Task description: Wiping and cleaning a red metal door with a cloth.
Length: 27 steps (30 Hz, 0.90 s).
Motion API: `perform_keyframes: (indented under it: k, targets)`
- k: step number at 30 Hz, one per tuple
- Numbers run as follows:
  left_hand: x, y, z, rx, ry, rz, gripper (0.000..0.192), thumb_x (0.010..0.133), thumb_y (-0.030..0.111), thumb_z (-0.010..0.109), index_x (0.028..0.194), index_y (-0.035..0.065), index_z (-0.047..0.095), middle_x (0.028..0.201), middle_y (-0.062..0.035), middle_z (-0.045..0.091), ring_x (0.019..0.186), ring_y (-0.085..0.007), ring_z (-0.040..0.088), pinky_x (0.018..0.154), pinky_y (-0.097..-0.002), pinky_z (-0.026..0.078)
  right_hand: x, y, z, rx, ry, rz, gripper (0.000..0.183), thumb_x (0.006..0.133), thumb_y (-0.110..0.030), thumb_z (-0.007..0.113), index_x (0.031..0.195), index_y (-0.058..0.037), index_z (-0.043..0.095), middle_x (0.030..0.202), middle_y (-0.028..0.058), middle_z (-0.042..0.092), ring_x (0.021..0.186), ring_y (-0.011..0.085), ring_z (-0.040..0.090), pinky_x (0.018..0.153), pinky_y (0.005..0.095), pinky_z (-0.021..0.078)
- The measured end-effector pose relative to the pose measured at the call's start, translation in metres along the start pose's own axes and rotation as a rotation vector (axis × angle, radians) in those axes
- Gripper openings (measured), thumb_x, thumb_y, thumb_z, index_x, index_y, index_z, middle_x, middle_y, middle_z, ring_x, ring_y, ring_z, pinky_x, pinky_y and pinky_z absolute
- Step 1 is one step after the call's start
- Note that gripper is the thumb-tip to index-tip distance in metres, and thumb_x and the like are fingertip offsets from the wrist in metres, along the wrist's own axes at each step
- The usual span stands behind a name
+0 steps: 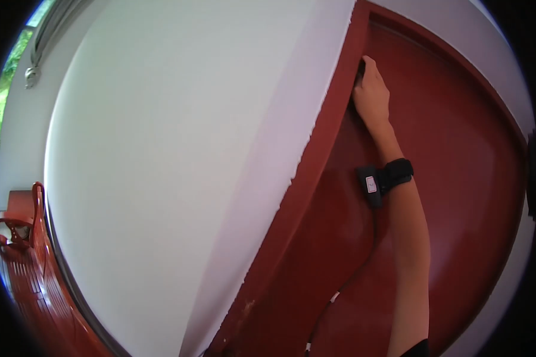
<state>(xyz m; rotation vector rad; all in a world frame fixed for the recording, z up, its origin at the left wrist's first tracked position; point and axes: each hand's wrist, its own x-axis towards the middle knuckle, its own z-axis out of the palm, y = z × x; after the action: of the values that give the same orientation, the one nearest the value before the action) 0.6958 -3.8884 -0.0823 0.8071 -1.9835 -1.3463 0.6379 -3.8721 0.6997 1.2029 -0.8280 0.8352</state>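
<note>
My right hand [371, 91] reaches up to the left edge of a dark red door [451, 147], beside its red frame [317, 169]. Its fingers are curled around a dark door handle [361, 70], mostly hidden by the hand. A black strap [399, 171] circles the wrist and carries a small black device [370, 186] with a pale label. From the device a thin black cable [359, 267] hangs down in front of the door, with white bands on it. My left hand is out of view.
A pale wall [169, 156] with a rough painted edge borders the door frame. At the lower left stands glossy reddish slatted wooden furniture [40, 276]. A window [4, 98] with greenery outside and a gathered grey curtain [49, 31] are at the upper left.
</note>
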Motion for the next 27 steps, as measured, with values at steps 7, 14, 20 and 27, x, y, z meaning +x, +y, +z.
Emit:
perform_keyframes:
  k: [7, 14, 20, 27]
  targets:
    - [-0.010, 0.018, -0.005, 0.017, -0.076, 0.059, 0.055, 0.084, 0.020, 0.054, 0.129, 0.0043, 0.029, 0.096, -0.0065, 0.054, 0.073, -0.0202, 0.054, 0.051, -0.0336, 0.046, -0.052, -0.014, -0.029, 0.011, -0.111, -0.181, 0.041, 0.075, 0.001, 0.044, 0.115, 0.0002, 0.042, 0.120, 0.0213, 0.046, 0.113, 0.0362, 0.043, 0.094, 0.0397, 0.0380]
    - [-0.039, 0.044, -0.011, 0.124, -0.174, 0.193, 0.054, 0.083, 0.020, 0.055, 0.128, 0.0044, 0.030, 0.091, -0.0052, 0.055, 0.069, -0.0190, 0.054, 0.048, -0.0322, 0.045, -0.015, -0.014, -0.053, 0.062, -0.191, -0.364, 0.034, 0.071, -0.002, 0.053, 0.105, -0.0023, 0.047, 0.119, 0.0156, 0.045, 0.114, 0.0308, 0.042, 0.093, 0.0370, 0.0400]
    - [-0.050, 0.106, -0.022, -0.572, -0.067, -0.189, 0.043, 0.080, 0.023, 0.054, 0.118, 0.0053, 0.041, 0.084, -0.0044, 0.053, 0.065, -0.0151, 0.051, 0.047, -0.0286, 0.044, 0.008, 0.054, -0.114, -0.058, -0.173, -0.482, 0.032, 0.076, -0.003, 0.050, 0.108, -0.0052, 0.050, 0.120, 0.0105, 0.047, 0.113, 0.0271, 0.044, 0.087, 0.0336, 0.0445]
    - [-0.035, 0.112, -0.017, -0.732, 0.041, -0.288, 0.042, 0.079, 0.026, 0.054, 0.115, 0.0059, 0.042, 0.087, -0.0043, 0.050, 0.065, -0.0157, 0.051, 0.048, -0.0304, 0.045, -0.012, 0.188, -0.200, -0.116, -0.045, -0.337, 0.027, 0.085, -0.011, 0.047, 0.110, -0.0065, 0.051, 0.118, 0.0111, 0.049, 0.112, 0.0268, 0.045, 0.090, 0.0352, 0.0409]
